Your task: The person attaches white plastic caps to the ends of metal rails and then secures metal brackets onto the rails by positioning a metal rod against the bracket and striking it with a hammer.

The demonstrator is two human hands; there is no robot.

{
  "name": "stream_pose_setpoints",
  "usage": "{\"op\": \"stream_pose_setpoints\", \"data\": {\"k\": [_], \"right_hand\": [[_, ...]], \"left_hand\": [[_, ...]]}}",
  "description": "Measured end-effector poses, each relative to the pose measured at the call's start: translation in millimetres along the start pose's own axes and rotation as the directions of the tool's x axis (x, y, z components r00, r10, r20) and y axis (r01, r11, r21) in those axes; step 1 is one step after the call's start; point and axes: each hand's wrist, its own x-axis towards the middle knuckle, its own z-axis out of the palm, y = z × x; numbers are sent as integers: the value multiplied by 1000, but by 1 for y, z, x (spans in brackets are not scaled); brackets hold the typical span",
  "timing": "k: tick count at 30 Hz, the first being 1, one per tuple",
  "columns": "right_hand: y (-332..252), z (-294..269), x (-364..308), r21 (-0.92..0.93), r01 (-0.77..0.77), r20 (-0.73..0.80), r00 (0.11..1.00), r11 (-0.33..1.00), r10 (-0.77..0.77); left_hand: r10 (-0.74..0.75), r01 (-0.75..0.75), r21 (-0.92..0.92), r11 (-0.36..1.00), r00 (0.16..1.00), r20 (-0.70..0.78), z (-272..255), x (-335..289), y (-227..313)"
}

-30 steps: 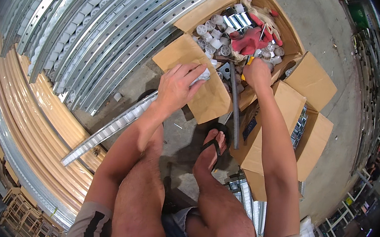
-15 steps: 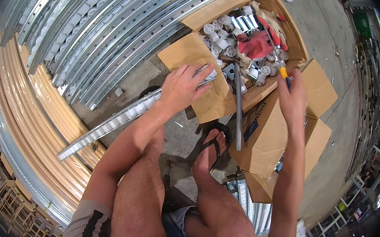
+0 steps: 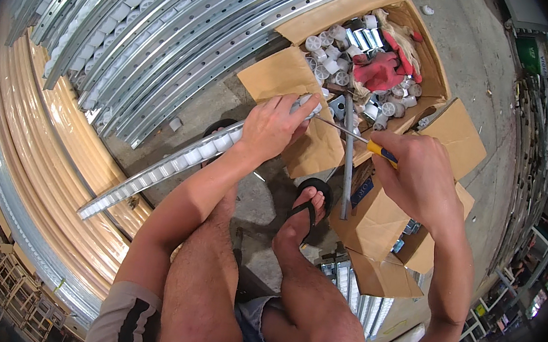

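My left hand [image 3: 271,125] is wrapped round the upper end of a metal roller track [image 3: 162,173] filled with a row of white rollers. The track slants down to the left, past my left forearm. In my right hand [image 3: 418,177] is a screwdriver [image 3: 377,147] with a yellow and blue handle. Its thin shaft points left, and the tip is at or close to the track's end beside my left fingers; actual contact cannot be made out. A bare metal bar [image 3: 345,169] leans on the box edge, passing just below the shaft.
An open cardboard box [image 3: 430,43] holds white rollers [image 3: 330,62], metal brackets and a red-and-cream work glove [image 3: 383,72]. A second carton [image 3: 377,216] stands nearer. Several finished roller tracks [image 3: 167,44] lie at far left, above wrapped tan lengths [image 3: 68,141]. My sandalled foot [image 3: 310,205] is between.
My right hand has come left and down, swinging the screwdriver from over the box to point at the track's end. My left hand, still on the track, has shifted slightly right.
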Motion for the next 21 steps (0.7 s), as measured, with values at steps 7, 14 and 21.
{"op": "stream_pose_setpoints", "data": {"k": [7, 14, 21], "right_hand": [[-10, -6, 12, -26, -46, 64, 997, 999, 48], [-25, -11, 32, -67, -57, 118, 991, 996, 64], [-50, 20, 27, -147, -106, 185, 974, 983, 133]], "left_hand": [[-17, 16, 10, 1000, 999, 42, 0, -1, 0], [-28, 25, 50, 998, 998, 65, 5, -2, -2], [56, -58, 129, 990, 998, 17, 10, 0, -6]]}}
